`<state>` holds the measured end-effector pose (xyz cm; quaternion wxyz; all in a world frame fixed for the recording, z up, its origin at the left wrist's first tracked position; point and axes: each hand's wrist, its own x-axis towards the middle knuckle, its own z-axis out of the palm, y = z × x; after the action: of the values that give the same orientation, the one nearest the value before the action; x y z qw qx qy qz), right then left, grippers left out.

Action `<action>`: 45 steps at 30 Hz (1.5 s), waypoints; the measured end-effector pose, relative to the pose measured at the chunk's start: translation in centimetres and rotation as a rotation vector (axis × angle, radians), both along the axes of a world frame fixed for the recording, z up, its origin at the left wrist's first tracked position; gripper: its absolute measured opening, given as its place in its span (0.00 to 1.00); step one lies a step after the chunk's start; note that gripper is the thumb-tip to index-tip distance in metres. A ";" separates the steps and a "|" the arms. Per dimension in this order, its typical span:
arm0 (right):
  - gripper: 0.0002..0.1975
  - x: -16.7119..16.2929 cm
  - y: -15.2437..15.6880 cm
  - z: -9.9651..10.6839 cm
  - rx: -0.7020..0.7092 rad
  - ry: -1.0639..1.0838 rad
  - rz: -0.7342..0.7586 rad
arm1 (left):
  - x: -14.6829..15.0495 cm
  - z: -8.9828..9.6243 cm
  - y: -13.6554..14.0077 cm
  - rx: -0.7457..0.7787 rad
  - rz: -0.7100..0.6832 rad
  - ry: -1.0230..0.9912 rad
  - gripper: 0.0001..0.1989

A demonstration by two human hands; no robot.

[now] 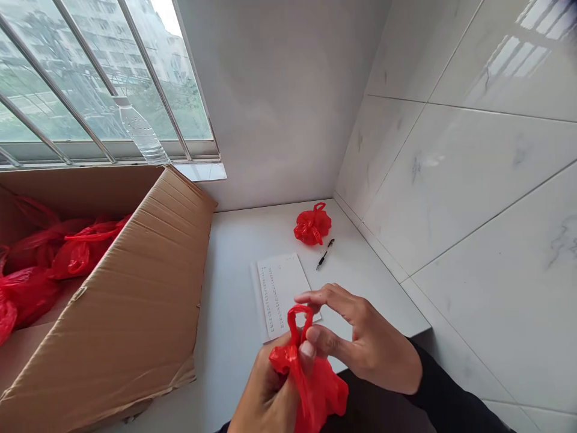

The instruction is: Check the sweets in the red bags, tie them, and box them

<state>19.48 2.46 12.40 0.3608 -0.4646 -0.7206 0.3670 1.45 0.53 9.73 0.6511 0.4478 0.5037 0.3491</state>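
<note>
My left hand (273,385) is closed around the gathered neck of a red plastic bag (322,391), its thumb pressed on the plastic. From the neck a loop of the bag's handle sticks up. My right hand (356,337) is at this loop, with index finger and thumb apart: the index fingertip is by the top of the loop, the thumb tip beside its lower right strand. What the bag holds cannot be seen. Behind my hands lies a printed sheet or booklet (283,282), partly covered by them.
Further back on the white tabletop (229,288) are another knotted red bag (312,225) and a black pen (322,260). A large open cardboard box (148,300) at left holds several red bags (85,246). A clear bottle (142,132) stands by the barred window; a tiled wall (496,198) borders the right.
</note>
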 end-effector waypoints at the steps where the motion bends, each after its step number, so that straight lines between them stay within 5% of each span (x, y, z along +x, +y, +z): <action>1: 0.10 0.1 0.2 -0.3 -0.036 0.027 0.005 | -0.1 0.0 0.1 -0.024 0.006 -0.005 0.17; 5: 0.05 0.0 -0.1 -0.8 -0.078 0.099 -0.087 | -0.7 -0.4 0.9 -0.128 0.003 -0.081 0.19; 9: 0.23 -1.1 -0.8 -1.1 -0.020 0.089 0.054 | -1.0 -1.1 1.8 0.025 -0.040 -0.058 0.17; 14: 0.05 -1.7 -0.3 -1.6 0.050 0.107 0.072 | -1.3 -1.7 1.9 0.104 -0.046 -0.026 0.15; 21: 0.05 -1.4 -0.1 -1.0 0.134 0.072 -0.009 | -0.8 -1.4 0.0 0.071 -0.064 0.269 0.19; 26: 0.16 -1.4 0.6 -1.2 0.032 0.119 0.016 | -0.4 -1.0 0.3 -0.033 -0.018 0.032 0.18; 31: 0.10 -0.6 0.5 -1.4 -0.060 0.185 -0.094 | -1.0 -1.0 1.7 -0.138 -0.038 -0.181 0.16; 35: 0.08 -0.5 -0.1 -1.6 -0.070 0.211 -0.010 | -1.4 -1.1 2.4 -0.046 -0.104 -0.211 0.15; 39: 0.19 -0.7 0.7 -2.8 0.002 0.145 0.068 | -1.8 -0.8 2.5 0.063 -0.190 -0.108 0.12; 43: 0.21 -0.4 1.7 -4.7 -0.169 0.113 0.142 | -2.3 -1.4 2.2 0.320 -0.279 0.095 0.05; 45: 0.21 -0.2 1.9 -5.6 -0.248 0.110 0.105 | -2.5 -2.5 2.1 0.514 -0.241 0.240 0.09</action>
<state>19.29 4.39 6.83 0.3198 -0.4464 -0.6722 0.4967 -1.03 2.62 7.22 0.4890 0.6923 0.4156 0.3300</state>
